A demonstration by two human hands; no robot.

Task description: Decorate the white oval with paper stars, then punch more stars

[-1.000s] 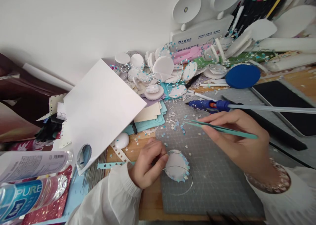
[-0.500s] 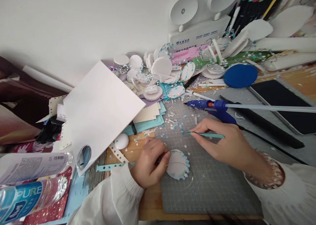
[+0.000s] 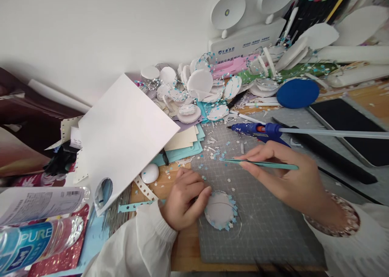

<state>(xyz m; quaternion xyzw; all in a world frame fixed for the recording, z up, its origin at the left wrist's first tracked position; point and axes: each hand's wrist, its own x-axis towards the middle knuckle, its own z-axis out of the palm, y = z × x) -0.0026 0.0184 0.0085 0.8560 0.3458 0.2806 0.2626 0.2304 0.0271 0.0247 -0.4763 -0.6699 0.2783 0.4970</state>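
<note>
Disc (image 3: 219, 214): blue stars set roughly 1 to 7 o'clock, 10-to-12 arc sparser; left hand (image 3: 184, 199) curled at 10, grip unclear, right hand (image 3: 281, 175) pinching tweezers (image 3: 267, 164).

On my feed I see a loose, creased white left sleeve (image 3: 136, 240) with a gathered cuff (image 3: 167, 216), a white right sleeve (image 3: 355, 240), and a chunky, mottled brown-and-pale bracelet (image 3: 338, 220) circling the right wrist.

Blue lid (image 3: 298, 93), teal tweezers (image 3: 267, 164), gray mat w/ grid (image 3: 258, 232)
</note>
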